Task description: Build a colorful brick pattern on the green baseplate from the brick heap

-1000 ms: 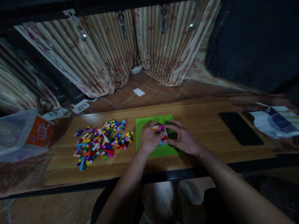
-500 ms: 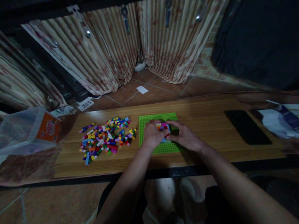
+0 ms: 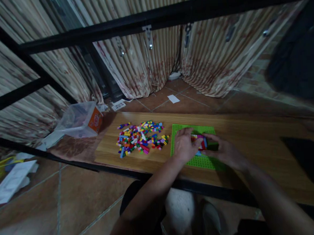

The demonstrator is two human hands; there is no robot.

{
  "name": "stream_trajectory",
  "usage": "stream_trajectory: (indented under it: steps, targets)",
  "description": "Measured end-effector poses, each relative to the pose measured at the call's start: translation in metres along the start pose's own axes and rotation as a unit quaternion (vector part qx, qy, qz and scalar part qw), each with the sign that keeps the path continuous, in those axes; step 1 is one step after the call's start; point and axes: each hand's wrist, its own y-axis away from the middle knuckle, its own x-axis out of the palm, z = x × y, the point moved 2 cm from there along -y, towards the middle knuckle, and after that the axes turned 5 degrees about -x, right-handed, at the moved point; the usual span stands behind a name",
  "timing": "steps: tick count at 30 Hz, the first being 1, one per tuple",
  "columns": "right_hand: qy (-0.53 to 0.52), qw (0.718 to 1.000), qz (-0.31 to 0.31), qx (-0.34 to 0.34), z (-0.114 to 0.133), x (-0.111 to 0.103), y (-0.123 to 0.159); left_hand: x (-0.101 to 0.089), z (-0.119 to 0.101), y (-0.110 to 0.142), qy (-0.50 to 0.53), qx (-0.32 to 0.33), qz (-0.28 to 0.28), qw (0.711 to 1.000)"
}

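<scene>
A green studded baseplate (image 3: 203, 161) lies on the wooden table (image 3: 254, 143). On it stands a small multicoloured brick build (image 3: 199, 141). My left hand (image 3: 184, 144) is curled against the build's left side. My right hand (image 3: 224, 150) grips it from the right, fingers bent around it. A heap of loose coloured bricks (image 3: 140, 137) lies left of the baseplate, just beyond my left hand.
A clear plastic tub (image 3: 78, 118) with an orange label sits at the table's left end. A dark phone (image 3: 308, 158) lies at the right. Striped curtains hang behind, black metal bars cross the top, and papers lie on the tiled floor at left.
The view has swung left and tilted, so table and hands now sit right of centre. Both hands stay on the brick build on the baseplate.
</scene>
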Motion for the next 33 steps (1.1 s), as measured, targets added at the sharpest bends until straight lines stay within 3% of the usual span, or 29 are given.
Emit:
stream_trajectory:
  steps: [5,10,15,21,26,33]
  targets:
    - [0.006,1.0,0.006,0.009,-0.005,-0.002,-0.003,-0.033,0.02,-0.004,-0.052,-0.05,-0.053,0.996]
    - [0.002,1.0,0.018,0.02,-0.01,-0.007,-0.006,-0.087,0.053,-0.008,-0.139,-0.125,-0.128,0.974]
    - [0.015,1.0,-0.003,0.022,-0.013,-0.009,-0.009,-0.129,0.083,-0.001,-0.247,-0.22,-0.118,0.936]
    - [0.063,0.997,-0.033,0.03,-0.012,-0.008,-0.012,-0.133,0.089,0.007,-0.304,-0.269,-0.103,0.908]
    - [0.089,0.993,-0.076,0.01,-0.007,-0.012,-0.013,-0.132,0.084,0.005,-0.306,-0.297,-0.077,0.901]
    - [0.092,0.992,-0.078,0.042,-0.003,-0.014,-0.012,-0.134,0.085,-0.001,-0.321,-0.318,-0.059,0.89]
